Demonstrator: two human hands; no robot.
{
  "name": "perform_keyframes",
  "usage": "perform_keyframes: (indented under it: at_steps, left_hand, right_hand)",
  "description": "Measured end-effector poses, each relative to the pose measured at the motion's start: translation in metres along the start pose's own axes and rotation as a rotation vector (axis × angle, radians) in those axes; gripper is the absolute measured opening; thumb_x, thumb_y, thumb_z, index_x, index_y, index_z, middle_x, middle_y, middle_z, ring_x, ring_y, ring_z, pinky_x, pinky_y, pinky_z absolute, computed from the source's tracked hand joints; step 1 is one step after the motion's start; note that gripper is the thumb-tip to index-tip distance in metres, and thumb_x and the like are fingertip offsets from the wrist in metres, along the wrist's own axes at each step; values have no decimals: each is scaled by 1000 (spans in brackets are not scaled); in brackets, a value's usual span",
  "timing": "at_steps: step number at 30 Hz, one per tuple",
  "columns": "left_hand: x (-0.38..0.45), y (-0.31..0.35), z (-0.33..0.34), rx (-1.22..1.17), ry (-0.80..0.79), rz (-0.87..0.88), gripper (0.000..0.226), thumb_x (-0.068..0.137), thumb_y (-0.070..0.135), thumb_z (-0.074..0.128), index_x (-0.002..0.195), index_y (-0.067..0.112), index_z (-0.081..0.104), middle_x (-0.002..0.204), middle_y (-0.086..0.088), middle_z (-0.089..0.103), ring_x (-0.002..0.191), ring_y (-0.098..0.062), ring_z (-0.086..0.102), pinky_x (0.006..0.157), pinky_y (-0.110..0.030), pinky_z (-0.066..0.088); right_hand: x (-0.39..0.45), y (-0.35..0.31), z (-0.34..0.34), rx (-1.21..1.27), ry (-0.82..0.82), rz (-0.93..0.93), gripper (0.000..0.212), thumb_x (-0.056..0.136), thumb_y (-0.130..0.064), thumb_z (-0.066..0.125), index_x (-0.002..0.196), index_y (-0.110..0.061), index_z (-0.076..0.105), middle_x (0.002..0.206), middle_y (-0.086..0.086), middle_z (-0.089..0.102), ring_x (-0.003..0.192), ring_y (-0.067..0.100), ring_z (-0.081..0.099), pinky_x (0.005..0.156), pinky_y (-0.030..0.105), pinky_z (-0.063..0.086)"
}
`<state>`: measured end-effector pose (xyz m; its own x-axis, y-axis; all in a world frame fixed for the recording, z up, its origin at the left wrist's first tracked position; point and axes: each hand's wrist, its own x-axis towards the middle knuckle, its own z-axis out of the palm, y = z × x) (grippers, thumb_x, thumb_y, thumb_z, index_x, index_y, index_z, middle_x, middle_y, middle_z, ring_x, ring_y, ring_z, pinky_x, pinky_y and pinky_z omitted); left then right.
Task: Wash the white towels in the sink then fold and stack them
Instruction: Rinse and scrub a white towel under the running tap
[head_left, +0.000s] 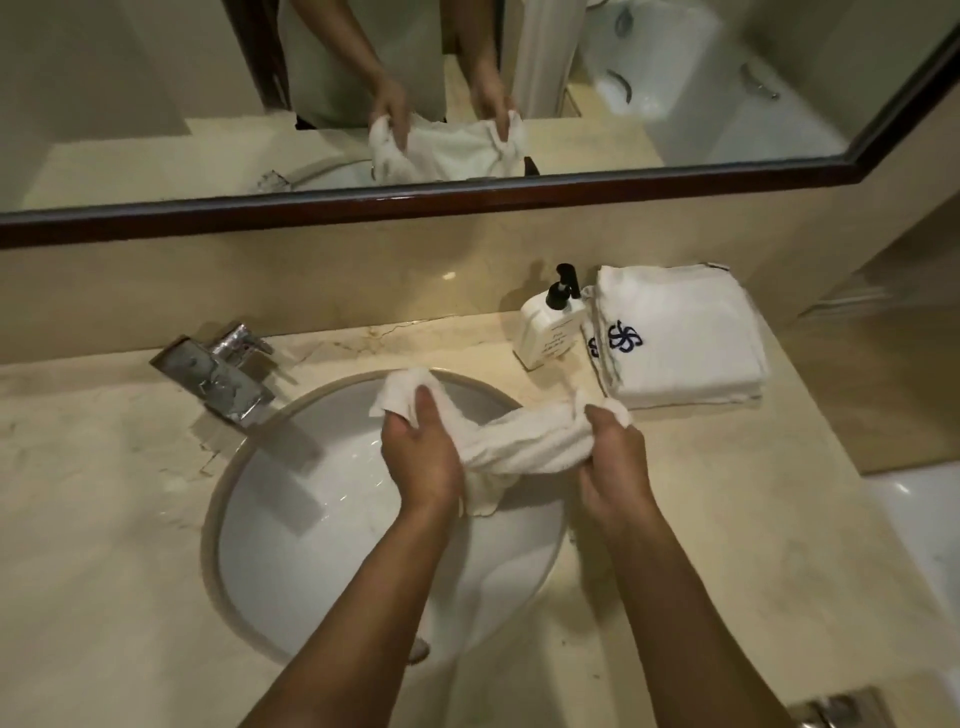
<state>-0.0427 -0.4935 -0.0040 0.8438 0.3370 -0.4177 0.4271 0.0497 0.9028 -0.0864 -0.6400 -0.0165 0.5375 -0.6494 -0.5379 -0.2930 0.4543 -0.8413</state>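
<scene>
Fingers (410, 410) of left hand (418, 452) curled tight round one end of a white towel (524, 439), thumb pressed on top of the cloth. Fingers of right hand (613, 457) wrapped round the other end, a small tuft of cloth sticking out above the knuckles. Towel twisted into a thick roll between both hands, held above the right half of the sink (311, 519), with a loose corner hanging down beside the left wrist. Right end of the roll over the counter (104, 467), just past the rim of the basin.

Metal tap (223, 374) at the back left of the sink, spout pointing toward the bowl. Behind the right hand, a stack of folded towels (685, 338) on the counter, white with a dark blue flower mark on top (a second mark showing on the layer below, at the left edge). Soap bottle (550, 327) with a black pump standing just beside the stack, on its left, touching or nearly touching it. Mirror (156, 104) with a dark wooden frame along the wall above, both hands and the twisted towel reflected in it.
</scene>
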Motion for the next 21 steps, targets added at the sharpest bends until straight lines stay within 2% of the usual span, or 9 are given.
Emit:
perform_keyframes:
  at_steps: [2,5,8,10,12,14,17,19,21]
  left_hand:
    - [12,1,-4,-209,-4,-74,36,104,36,48,135,19,54,121,0,65,105,-16,63,98,-35,51]
    - [26,-10,-11,-539,-122,-384,36,106,29,46,133,9,56,122,-14,68,101,-22,69,77,-35,59]
    - [22,-24,-15,-688,-303,-726,33,101,22,50,123,0,61,107,-17,70,90,-26,71,69,-39,61]
    - [19,-32,-12,-698,-426,-800,33,96,22,53,119,1,62,100,-13,68,77,-25,72,65,-36,61]
    - [15,-34,1,-613,-509,-752,39,92,27,56,124,4,58,98,-11,66,75,-22,70,70,-34,61]
    - [12,-29,20,-516,-515,-594,49,88,29,60,125,-3,59,100,-16,68,85,-26,69,81,-38,60]
    - [12,-15,51,-430,-529,-392,42,97,28,57,125,-3,59,114,-22,68,107,-33,66,101,-47,50]
    - [15,-4,68,-343,-555,-321,44,99,31,55,126,-3,57,118,-23,68,110,-35,67,98,-47,51]
    - [20,9,80,-243,-559,-274,43,101,31,53,126,-3,57,112,-21,71,103,-31,71,86,-38,56]
  right_hand:
    - [-7,19,-6,291,-95,184,27,101,-6,50,123,7,60,108,21,70,99,33,69,70,32,62]
    - [-27,56,-13,376,-85,315,31,107,-13,40,133,0,52,114,17,65,95,28,67,63,34,61]
    - [-40,96,-18,204,-84,347,35,106,-28,42,136,-12,52,113,11,66,94,24,70,75,37,61]
    - [-45,106,-18,-128,-38,231,43,95,-50,46,133,-33,57,127,4,67,105,24,69,92,46,57]
    - [-40,93,-14,-449,76,26,56,91,-61,37,135,-30,53,135,1,61,119,27,61,104,46,47]
    - [-29,65,-6,-372,125,-224,57,94,-53,37,135,-17,52,135,6,56,125,26,54,109,42,42]
    - [0,17,8,-371,3,-605,48,98,-33,40,134,-3,50,135,7,50,123,11,49,107,21,38]
    - [24,-8,17,-469,-105,-723,45,101,-30,37,140,-7,44,137,1,47,121,2,45,102,16,38]
    - [42,-28,26,-567,-182,-810,49,105,-27,36,153,-17,32,153,-1,38,137,4,38,107,16,33]
